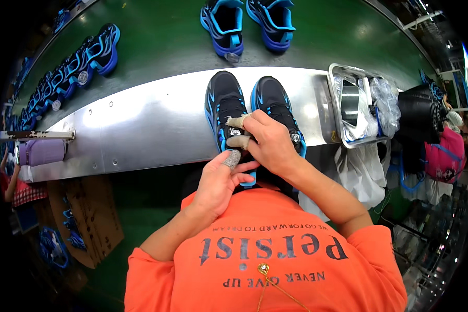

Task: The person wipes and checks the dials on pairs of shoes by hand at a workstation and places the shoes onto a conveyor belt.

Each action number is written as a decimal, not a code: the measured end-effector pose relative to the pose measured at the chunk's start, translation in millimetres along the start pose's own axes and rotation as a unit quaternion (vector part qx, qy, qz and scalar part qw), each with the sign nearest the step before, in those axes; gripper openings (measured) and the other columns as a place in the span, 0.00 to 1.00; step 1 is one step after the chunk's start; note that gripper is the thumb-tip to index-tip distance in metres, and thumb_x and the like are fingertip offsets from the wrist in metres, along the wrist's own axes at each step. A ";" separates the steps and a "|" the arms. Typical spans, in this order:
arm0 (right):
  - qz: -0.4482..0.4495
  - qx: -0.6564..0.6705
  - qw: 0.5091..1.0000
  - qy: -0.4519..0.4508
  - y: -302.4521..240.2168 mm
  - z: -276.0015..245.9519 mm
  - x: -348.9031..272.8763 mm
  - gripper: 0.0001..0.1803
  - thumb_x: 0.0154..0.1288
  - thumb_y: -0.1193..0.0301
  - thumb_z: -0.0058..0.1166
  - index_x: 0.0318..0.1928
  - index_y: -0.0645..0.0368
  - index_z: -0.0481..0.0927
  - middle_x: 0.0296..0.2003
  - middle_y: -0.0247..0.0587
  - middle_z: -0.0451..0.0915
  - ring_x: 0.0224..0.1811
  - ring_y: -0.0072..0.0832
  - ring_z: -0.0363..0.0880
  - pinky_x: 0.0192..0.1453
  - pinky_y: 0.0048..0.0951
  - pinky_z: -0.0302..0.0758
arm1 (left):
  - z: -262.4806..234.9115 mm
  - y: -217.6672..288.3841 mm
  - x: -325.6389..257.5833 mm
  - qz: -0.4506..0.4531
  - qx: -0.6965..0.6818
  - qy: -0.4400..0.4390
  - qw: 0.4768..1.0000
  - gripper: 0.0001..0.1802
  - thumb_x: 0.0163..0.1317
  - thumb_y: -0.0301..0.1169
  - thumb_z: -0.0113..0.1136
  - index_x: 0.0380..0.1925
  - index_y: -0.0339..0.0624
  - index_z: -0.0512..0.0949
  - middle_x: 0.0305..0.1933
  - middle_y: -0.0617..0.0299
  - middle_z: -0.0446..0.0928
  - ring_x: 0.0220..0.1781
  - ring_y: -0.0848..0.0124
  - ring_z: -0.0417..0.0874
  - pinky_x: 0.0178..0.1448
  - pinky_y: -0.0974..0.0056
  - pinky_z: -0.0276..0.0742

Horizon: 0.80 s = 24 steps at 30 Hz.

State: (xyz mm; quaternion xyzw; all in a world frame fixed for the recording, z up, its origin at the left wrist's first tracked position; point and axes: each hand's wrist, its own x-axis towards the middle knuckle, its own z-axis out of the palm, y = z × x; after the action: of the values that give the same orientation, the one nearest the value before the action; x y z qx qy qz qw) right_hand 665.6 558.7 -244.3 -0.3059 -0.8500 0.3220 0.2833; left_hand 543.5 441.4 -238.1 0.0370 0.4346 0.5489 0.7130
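A black sneaker with blue trim (225, 96) lies toe-away on the metal ledge in front of me. Its mate (272, 93) is close beside it on the right. My right hand (270, 140) reaches across to the left sneaker. Its thumb and forefinger, in beige finger covers, close on the tongue area around a small round badge (236, 132). My left hand (221, 182) is at that sneaker's heel end, fingers apart, one in a grey cover. The fingers partly hide the collar, and whether they press on it is unclear.
Another sneaker pair (226, 31) stands on the green surface (161, 41) beyond the ledge (156, 119). A row of sneakers (80, 67) runs along the far left. At right is a metal tray (334, 99) with clear plastic; a purple cylinder (44, 152) is at left, above a cardboard box (96, 218).
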 end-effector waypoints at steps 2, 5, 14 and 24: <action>0.006 0.013 1.000 -0.025 3.6 -13.1 3.3 0.17 0.54 0.68 0.68 0.46 0.53 0.85 0.30 0.40 0.75 0.32 0.36 0.77 0.38 0.35 0.75 | 1.7 -0.9 1.6 0.012 -0.008 -0.035 0.999 0.16 0.74 0.29 0.50 0.57 0.32 0.71 0.55 0.54 0.76 0.58 0.57 0.81 0.48 0.65 0.81; 0.007 0.066 0.994 -0.089 26.8 -62.6 19.0 0.14 0.59 0.67 0.66 0.46 0.55 0.86 0.34 0.39 0.81 0.37 0.29 0.79 0.42 0.27 0.75 | 27.0 3.9 -10.3 -0.004 0.083 -0.009 0.996 0.17 0.74 0.29 0.49 0.58 0.31 0.71 0.58 0.53 0.75 0.59 0.59 0.80 0.51 0.63 0.81; 0.102 0.085 0.967 -0.219 53.3 -153.4 -39.5 0.25 0.57 0.67 0.66 0.58 0.43 0.83 0.38 0.36 0.70 0.41 0.29 0.70 0.50 0.31 0.72 | 82.0 -13.8 -19.2 0.250 0.727 -0.116 0.628 0.21 0.68 0.33 0.56 0.60 0.46 0.76 0.62 0.46 0.74 0.61 0.53 0.74 0.68 0.55 0.63; 0.000 0.079 0.992 -0.098 73.8 -155.4 -64.6 0.21 0.55 0.70 0.67 0.52 0.50 0.84 0.39 0.41 0.72 0.44 0.36 0.75 0.52 0.32 0.74 | 110.8 -38.9 15.6 0.256 0.749 -0.123 0.598 0.21 0.66 0.31 0.56 0.58 0.37 0.75 0.52 0.47 0.77 0.55 0.53 0.75 0.60 0.55 0.66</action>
State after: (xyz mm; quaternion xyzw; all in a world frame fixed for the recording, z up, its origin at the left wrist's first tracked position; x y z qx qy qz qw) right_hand 838.1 616.1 -217.6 -0.2496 -0.8457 0.4164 0.2217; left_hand 646.1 485.8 -199.2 0.7354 0.5742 0.1808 0.3112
